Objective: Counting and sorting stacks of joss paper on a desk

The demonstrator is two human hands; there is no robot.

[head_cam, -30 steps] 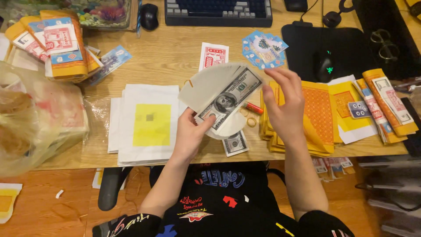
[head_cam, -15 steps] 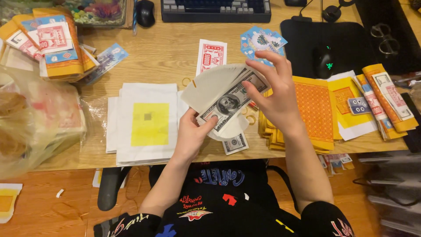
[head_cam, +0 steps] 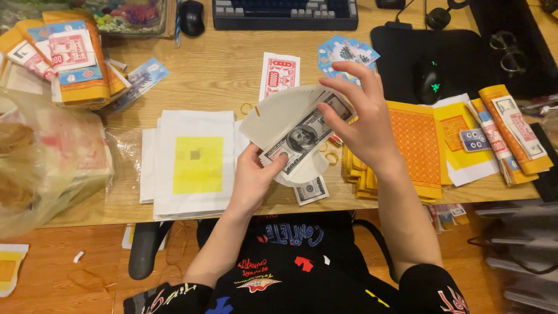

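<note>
Now both hands (head_cam: pixel 256 174) on fanned banknotes (head_cam: pixel 290 125)

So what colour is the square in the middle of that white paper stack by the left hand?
Yellow, on the white paper stack beside the left hand; the head view shows it.
</note>
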